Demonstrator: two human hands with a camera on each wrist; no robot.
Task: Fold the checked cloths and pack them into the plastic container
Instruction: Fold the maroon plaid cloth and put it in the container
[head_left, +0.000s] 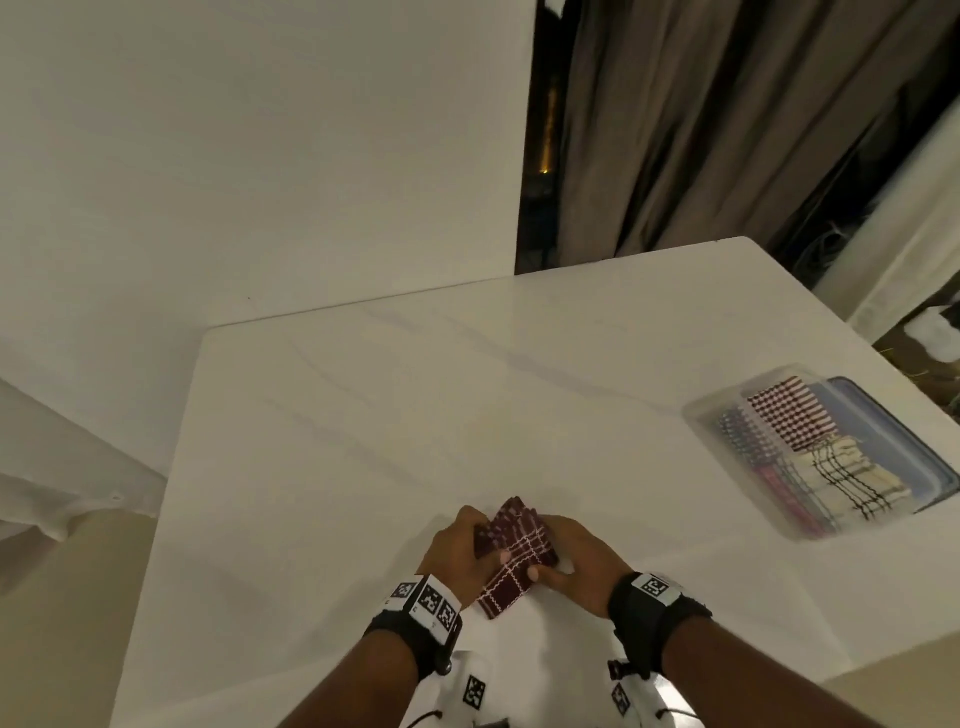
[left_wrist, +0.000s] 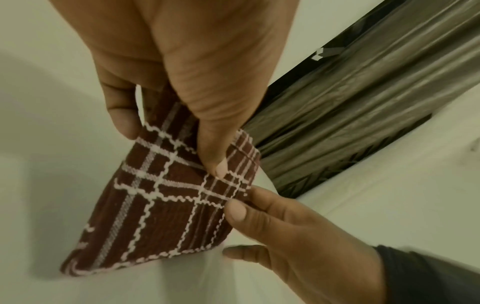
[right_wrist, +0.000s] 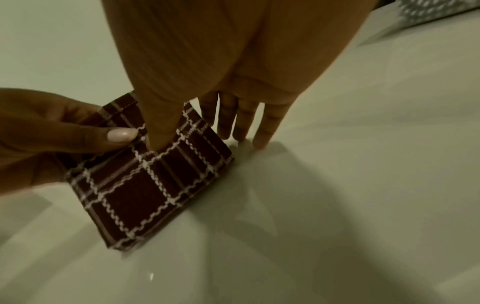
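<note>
A folded maroon cloth with white checks (head_left: 511, 556) (left_wrist: 166, 197) (right_wrist: 145, 176) is held tilted just above the white table near its front edge. My left hand (head_left: 460, 553) (left_wrist: 182, 102) pinches its left side between thumb and fingers. My right hand (head_left: 571, 564) (right_wrist: 182, 115) pinches the right edge with its thumb on top; the other fingers point down beside the cloth. The clear plastic container (head_left: 698, 415) stands at the table's right edge, with several folded checked cloths (head_left: 789, 415) packed inside.
A blue lid (head_left: 883, 436) lies under or behind the container. The white table (head_left: 415, 405) meets a white wall on the far left. Brown curtains (head_left: 727, 114) hang behind the far right corner.
</note>
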